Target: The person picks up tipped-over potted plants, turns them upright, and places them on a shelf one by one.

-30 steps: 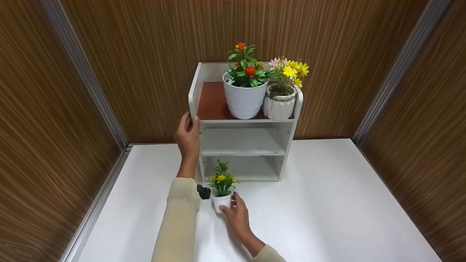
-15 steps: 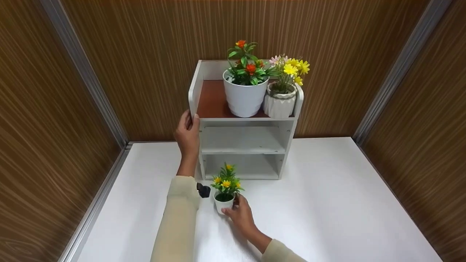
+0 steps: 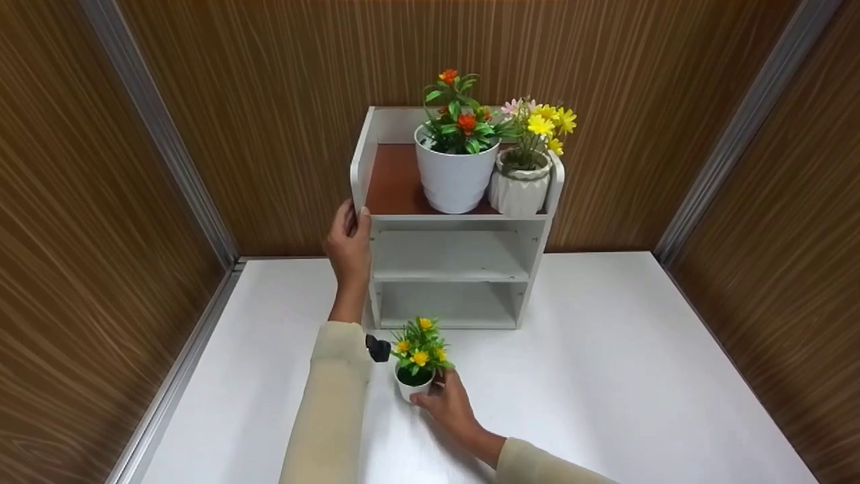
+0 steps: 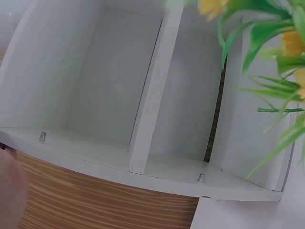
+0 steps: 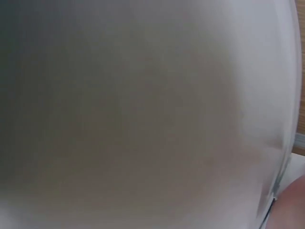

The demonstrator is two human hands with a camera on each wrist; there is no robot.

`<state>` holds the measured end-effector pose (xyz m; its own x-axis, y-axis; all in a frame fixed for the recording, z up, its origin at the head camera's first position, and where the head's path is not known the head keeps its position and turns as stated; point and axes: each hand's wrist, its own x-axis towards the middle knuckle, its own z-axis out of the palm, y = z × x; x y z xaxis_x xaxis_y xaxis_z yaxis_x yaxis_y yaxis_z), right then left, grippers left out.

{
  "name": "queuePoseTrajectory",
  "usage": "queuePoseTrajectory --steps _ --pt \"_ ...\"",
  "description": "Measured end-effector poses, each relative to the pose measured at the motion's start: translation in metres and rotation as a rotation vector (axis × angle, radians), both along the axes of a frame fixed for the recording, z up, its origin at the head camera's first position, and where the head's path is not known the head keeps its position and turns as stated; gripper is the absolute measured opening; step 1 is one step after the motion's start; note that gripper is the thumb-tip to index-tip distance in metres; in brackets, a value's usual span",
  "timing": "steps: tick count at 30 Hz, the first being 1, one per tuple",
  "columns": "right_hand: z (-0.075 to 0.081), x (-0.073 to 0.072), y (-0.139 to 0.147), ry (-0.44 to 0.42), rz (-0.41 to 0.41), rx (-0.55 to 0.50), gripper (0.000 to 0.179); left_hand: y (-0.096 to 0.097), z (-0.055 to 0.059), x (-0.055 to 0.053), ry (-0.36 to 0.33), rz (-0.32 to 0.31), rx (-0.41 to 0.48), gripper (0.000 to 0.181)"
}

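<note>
My left hand grips the left side panel of a small white shelf unit, thumb at the front and fingers around the outer side. A sliver of that hand shows in the left wrist view, beside the compartments. My right hand holds a small white-potted artificial plant with yellow flowers, thumb on the pot's near side. This plant is in front of the unit, its top tilted towards me. Its leaves hang close to the left wrist camera. A blurred pale surface fills most of the right wrist view.
On the unit's brown top stand a large white pot with orange-red flowers and a ribbed white pot with yellow and pink flowers. White table lies around it. Wood-patterned walls close in the back and both sides.
The small potted plant has tipped towards me and shifted slightly right and nearer, my right hand moving with it. My left hand keeps its hold on the shelf panel.
</note>
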<state>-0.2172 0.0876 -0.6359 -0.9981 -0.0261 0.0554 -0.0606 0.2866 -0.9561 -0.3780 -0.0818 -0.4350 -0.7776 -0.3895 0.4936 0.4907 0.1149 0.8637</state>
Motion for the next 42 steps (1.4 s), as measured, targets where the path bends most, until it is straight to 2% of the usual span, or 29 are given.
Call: queuePoseTrajectory --steps 6,13,17,22,25,31,35,42 --pt "-0.002 0.003 0.000 0.016 0.023 -0.054 0.078 0.000 0.000 0.001 -0.003 -0.001 -0.010 0.043" --pt "-0.005 0.003 -0.001 0.043 0.086 -0.106 0.077 -0.001 0.000 0.001 -0.022 -0.026 0.001 0.046" --pt "-0.006 0.003 0.000 0.049 0.110 -0.110 0.077 -0.001 -0.001 0.001 -0.022 -0.041 0.008 0.047" --pt "-0.007 0.003 0.001 0.055 0.129 -0.078 0.075 -0.001 -0.001 0.002 -0.024 -0.031 0.010 0.047" --pt "-0.006 0.005 0.002 0.051 0.137 -0.101 0.076 -0.001 -0.001 0.002 -0.023 -0.029 0.012 0.047" --pt "-0.007 0.014 0.003 0.017 0.127 -0.206 0.081 -0.001 -0.002 0.001 -0.022 -0.037 0.018 0.047" --pt "-0.008 0.019 0.001 -0.002 0.106 -0.236 0.080 -0.002 -0.002 0.001 -0.022 -0.027 0.023 0.044" --pt "-0.009 0.013 -0.008 -0.015 0.022 -0.284 0.084 0.001 0.002 0.004 -0.060 -0.035 0.031 0.046"
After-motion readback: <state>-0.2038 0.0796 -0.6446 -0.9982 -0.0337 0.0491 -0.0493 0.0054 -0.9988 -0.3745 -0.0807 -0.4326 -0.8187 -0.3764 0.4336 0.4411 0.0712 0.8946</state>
